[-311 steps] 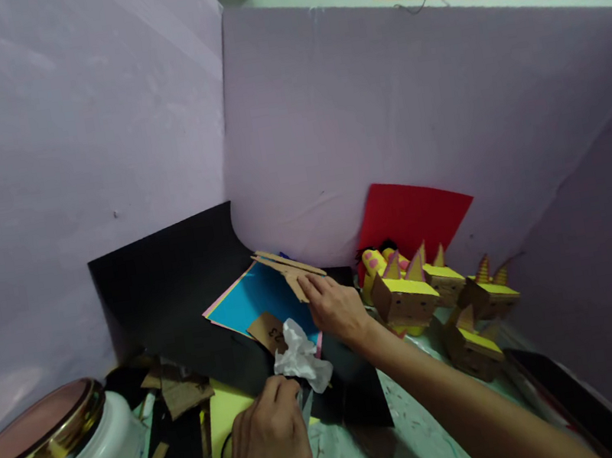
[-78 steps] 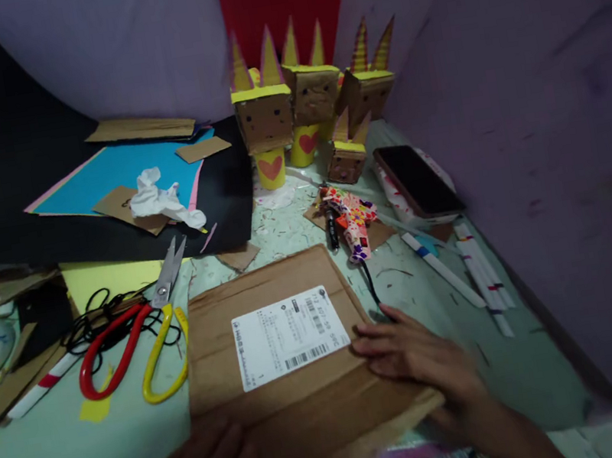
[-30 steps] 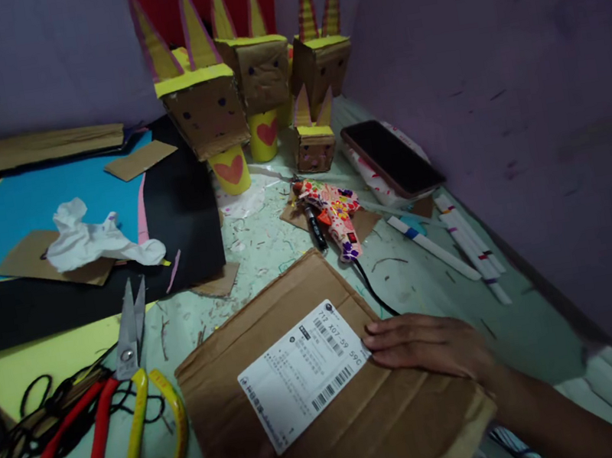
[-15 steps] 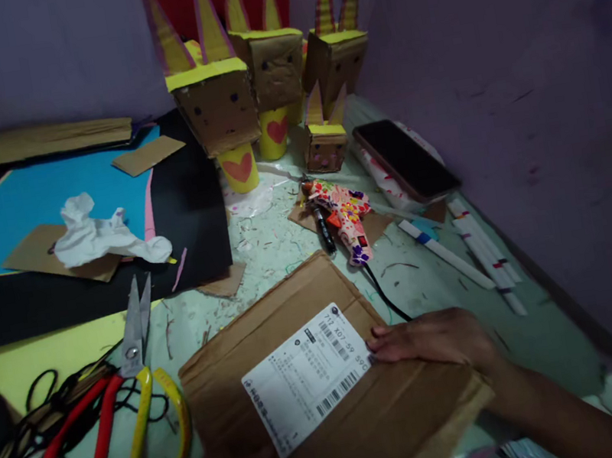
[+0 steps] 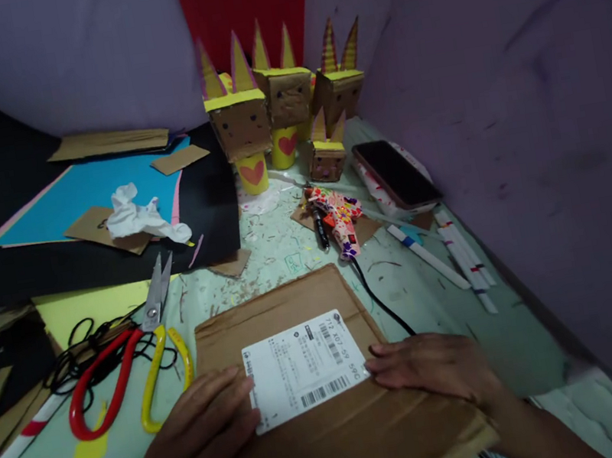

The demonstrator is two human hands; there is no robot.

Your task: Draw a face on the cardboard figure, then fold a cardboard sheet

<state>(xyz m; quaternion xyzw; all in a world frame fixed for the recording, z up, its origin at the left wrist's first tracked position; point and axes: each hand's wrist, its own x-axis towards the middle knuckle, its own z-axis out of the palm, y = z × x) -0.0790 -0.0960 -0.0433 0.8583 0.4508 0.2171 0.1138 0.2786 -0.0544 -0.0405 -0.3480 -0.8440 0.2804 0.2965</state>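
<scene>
A brown cardboard piece [image 5: 287,294] with a white printed label [image 5: 305,372] lies in front of me on the pale green table. Flat on its left part rests my left hand [image 5: 199,432], fingers stretched out and touching the label's left edge. My right hand [image 5: 426,368] lies across the right side, its fingertips at the label's lower right corner. Both hands are open and press on the cardboard without gripping it. Scissors [image 5: 159,295] with one red and one yellow handle lie just left of the cardboard, blades pointing away.
A floral glue gun [image 5: 339,216] with a black cord lies beyond the cardboard. Behind it stand several cardboard-headed figures [image 5: 240,127] with pointed ears. A phone [image 5: 397,172] and white strips [image 5: 465,258] are at right. Crumpled tissue [image 5: 145,219] and blue paper [image 5: 85,190] are at left.
My left hand has come up onto the left of the cardboard, beside the label. The right hand stays on the right side. The view has shifted, showing more of the left.
</scene>
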